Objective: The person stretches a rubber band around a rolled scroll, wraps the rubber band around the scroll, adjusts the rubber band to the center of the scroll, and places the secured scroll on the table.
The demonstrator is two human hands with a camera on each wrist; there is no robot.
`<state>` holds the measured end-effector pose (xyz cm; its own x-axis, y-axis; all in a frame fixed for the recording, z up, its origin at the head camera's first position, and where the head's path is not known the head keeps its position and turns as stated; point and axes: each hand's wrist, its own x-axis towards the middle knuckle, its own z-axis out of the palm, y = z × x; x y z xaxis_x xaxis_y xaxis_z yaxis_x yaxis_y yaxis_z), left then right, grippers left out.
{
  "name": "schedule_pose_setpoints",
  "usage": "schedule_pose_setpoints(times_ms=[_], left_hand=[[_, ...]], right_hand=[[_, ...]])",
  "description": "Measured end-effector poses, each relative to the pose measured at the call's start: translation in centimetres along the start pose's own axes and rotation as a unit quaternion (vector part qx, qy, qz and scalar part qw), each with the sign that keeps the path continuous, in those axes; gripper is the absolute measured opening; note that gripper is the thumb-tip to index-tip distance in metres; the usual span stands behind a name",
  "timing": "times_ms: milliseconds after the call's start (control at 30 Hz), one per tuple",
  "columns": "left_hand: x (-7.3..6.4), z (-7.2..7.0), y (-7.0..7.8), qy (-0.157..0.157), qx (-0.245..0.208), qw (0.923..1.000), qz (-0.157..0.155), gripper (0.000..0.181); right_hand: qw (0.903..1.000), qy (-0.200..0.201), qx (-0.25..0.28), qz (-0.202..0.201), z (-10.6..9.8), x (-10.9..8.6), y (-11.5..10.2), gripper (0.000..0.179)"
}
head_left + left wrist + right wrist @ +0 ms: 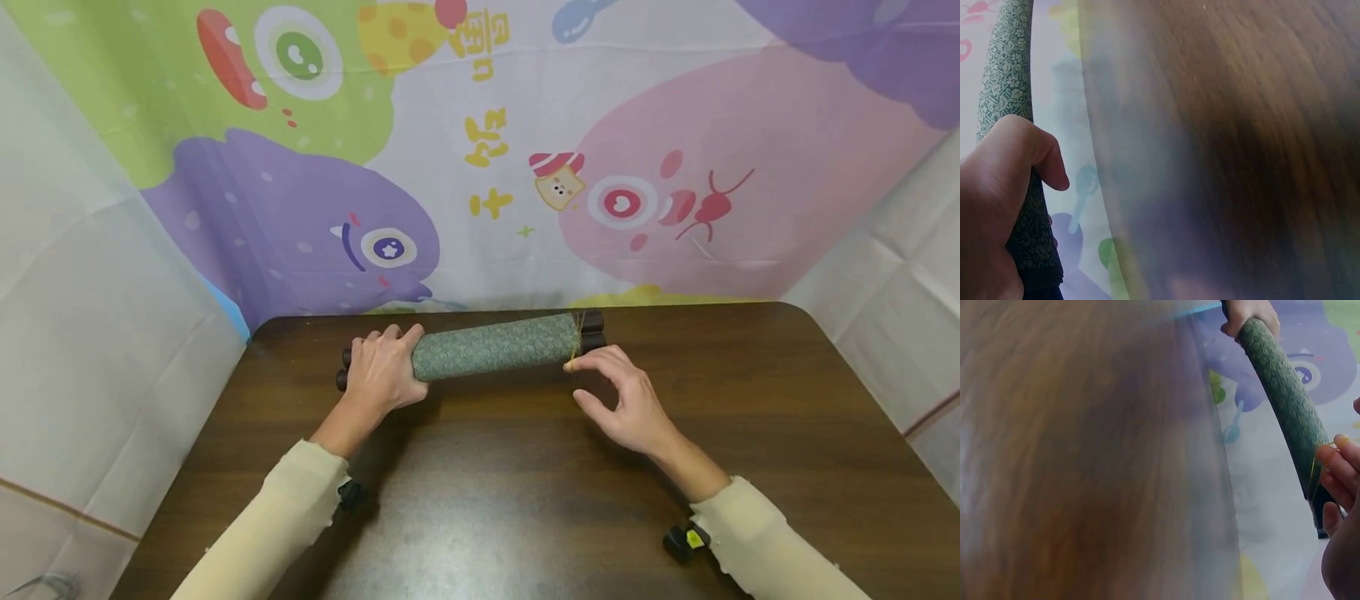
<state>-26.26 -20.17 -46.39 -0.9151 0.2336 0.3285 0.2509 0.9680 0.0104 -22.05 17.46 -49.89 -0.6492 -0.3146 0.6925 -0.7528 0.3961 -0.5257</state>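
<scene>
A rolled scroll (pixel 495 346) with green floral-patterned backing and dark roller ends (pixel 592 323) is held up over the far part of the table. My left hand (pixel 385 367) grips it round its left end; in the left wrist view the thumb (pixel 1047 156) lies across the patterned roll (pixel 1007 69). Thin yellow rubber band (pixel 579 333) strands loop round the scroll's right end. My right hand (pixel 630 400) hooks the band with its fingertips, the thumb standing apart below. In the right wrist view the yellow band (pixel 1313 465) stretches from the roll to the fingers (pixel 1338 465).
The brown wooden table (pixel 480 483) has rounded far corners. Behind it hangs a cloth (pixel 480 267) printed with cartoon monsters, and pale cloth walls (pixel 75 333) stand on both sides. Dark wrist straps (pixel 678 542) sit at the sleeve cuffs.
</scene>
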Motion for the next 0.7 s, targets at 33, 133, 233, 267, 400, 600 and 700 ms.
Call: schedule_pose_setpoints(times_ms=[33, 133, 233, 267, 400, 600, 700], left_hand=[[0.05, 0.0, 0.06, 0.002, 0.0, 1.0, 0.001, 0.07], [0.22, -0.12, 0.16, 0.009, -0.004, 1.0, 0.001, 0.07], [0.43, -0.24, 0.07, 0.02, -0.006, 0.9998, -0.001, 0.07], [0.48, -0.29, 0.03, 0.024, -0.007, 0.9997, -0.002, 0.07], [0.72, -0.46, 0.15, 0.035, -0.016, 0.9992, 0.004, 0.071], [0.84, -0.66, 0.02, 0.047, -0.019, 0.9987, 0.009, 0.076], [0.83, -0.82, -0.19, 0.051, -0.014, 0.9985, 0.009, 0.076]], right_hand=[[1.0, -0.005, 0.0, 0.002, 0.02, 0.1, -0.13, 0.037], [0.9996, -0.022, -0.006, 0.017, 0.02, 0.32, -0.48, 0.041], [0.9985, -0.036, -0.018, 0.038, -0.03, 0.4, -0.81, 0.048], [0.998, -0.04, -0.019, 0.044, -0.01, 0.42, -0.87, 0.05], [0.9968, -0.054, 0.003, 0.058, 0.24, 0.59, -0.98, 0.055], [0.9977, -0.047, 0.034, 0.034, 0.69, 0.95, -0.83, 0.059], [0.9984, -0.044, 0.013, 0.033, 0.58, 0.93, -0.82, 0.062]])
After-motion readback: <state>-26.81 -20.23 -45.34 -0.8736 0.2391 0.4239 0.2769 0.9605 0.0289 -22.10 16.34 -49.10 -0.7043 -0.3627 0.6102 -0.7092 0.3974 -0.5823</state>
